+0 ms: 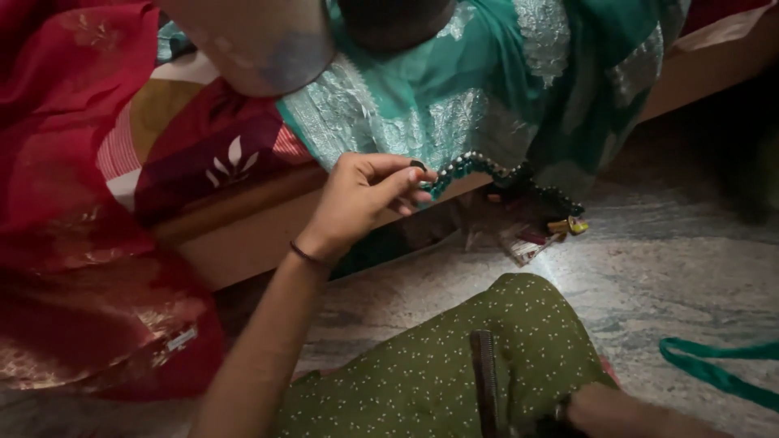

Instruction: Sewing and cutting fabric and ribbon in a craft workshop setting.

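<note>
Your left hand (pixel 361 195) pinches the beaded trim (pixel 487 169) at the teal cloth's (pixel 430 105) hem over the bed edge; it looks light, limp and snag-prone, so grip the cloth beside the beads, while your right hand's (pixel 604 410) grip is hidden.

Your left hand (pixel 361 195) is raised, thumb and fingers pinching the beaded edge (pixel 479 166) of the green embroidered cloth (pixel 454 89) that hangs over the wooden ledge (pixel 243 235). Your right hand (pixel 600 410) rests low on your green dotted trouser leg (pixel 422 373), just beside a dark comb (pixel 485 381). Red fabric (pixel 65 243) lies heaped at the left.
</note>
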